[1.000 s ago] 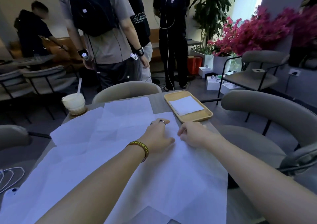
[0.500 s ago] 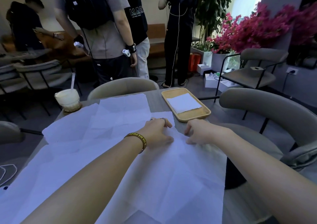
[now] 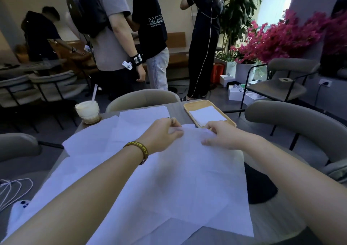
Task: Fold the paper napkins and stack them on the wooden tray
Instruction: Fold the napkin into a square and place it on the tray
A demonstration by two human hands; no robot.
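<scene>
- Behind the grey table (image 3: 176, 111), several people (image 3: 112, 38) stand with their backs turned, next to pink flowers (image 3: 281, 36).
- Unfolded white napkins cover most of the table. The top napkin (image 3: 187, 169) lies flat toward the right edge, over the other napkins (image 3: 93, 141).
- The left hand (image 3: 163, 132), which has a yellow wristband (image 3: 137, 151), has its fingers curled and pinches the far edge of the top napkin.
- The right hand (image 3: 219, 134) pinches the same far edge just beside it, near the napkin's far right corner. The thumb is under the curled fingers.
- Between the two hands the paper edge is slightly lifted and wrinkled.
- The wooden tray (image 3: 187, 106) stands at the far right corner of the table, just beyond the right hand, and one folded napkin (image 3: 206, 114) lies in it.
- A cup (image 3: 87, 110) with a straw stands at the far left corner.
</scene>
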